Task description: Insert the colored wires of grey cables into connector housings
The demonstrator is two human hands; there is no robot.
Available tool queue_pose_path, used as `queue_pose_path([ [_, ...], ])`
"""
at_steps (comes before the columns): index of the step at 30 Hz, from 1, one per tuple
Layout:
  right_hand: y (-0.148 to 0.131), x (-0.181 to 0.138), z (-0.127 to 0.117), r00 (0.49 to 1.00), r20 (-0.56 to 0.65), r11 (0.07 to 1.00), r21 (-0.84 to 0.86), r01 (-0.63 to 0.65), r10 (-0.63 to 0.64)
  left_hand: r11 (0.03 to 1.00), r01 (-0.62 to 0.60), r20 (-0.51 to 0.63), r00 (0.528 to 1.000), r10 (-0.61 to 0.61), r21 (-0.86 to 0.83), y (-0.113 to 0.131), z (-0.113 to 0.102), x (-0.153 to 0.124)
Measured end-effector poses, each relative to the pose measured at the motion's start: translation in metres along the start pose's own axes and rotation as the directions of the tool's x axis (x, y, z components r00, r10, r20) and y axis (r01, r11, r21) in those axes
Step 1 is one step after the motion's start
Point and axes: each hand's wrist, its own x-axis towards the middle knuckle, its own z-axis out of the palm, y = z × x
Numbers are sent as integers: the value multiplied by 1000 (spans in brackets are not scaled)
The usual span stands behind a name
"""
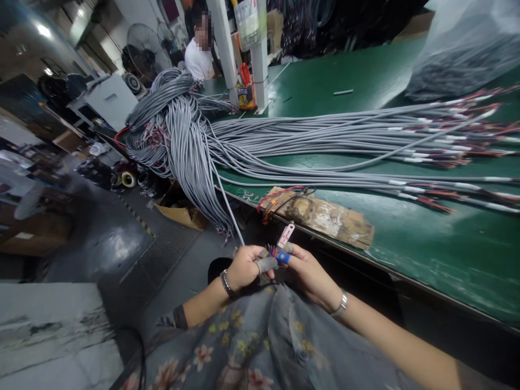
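Observation:
My left hand point(247, 266) is closed round the end of a grey cable point(228, 208) that runs up to the bench edge. Its fingertips wear grey tape. The cable's coloured wire ends point(271, 251) fan out between both hands. My right hand point(305, 271) pinches at those wire ends, one fingertip wrapped in blue tape. A small pink tool point(286, 235) sticks up just above the right hand's fingers. Both hands are over my lap, in front of the green bench point(447, 244).
A large bundle of grey cables point(284, 141) lies across the bench and hangs over its left end. A worn cardboard pad point(325, 216) sits at the bench edge. A plastic bag point(467, 49) stands far right. Another person point(199, 54) sits at the far end.

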Motion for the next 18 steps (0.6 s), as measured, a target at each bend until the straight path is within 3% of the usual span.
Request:
queue_pose_path([
  [3, -1, 1, 2, 997, 22, 995, 65, -76, 75, 999, 9, 38, 999, -8, -41, 0, -2, 1],
  [9, -1, 5, 0, 988, 42, 967, 206, -151, 146, 987, -17, -98, 995, 1, -159, -7, 0, 2],
  [18, -3, 5, 1, 993, 48, 988, 107, -112, 107, 995, 56, 59, 997, -52, -77, 0, -2, 3],
])
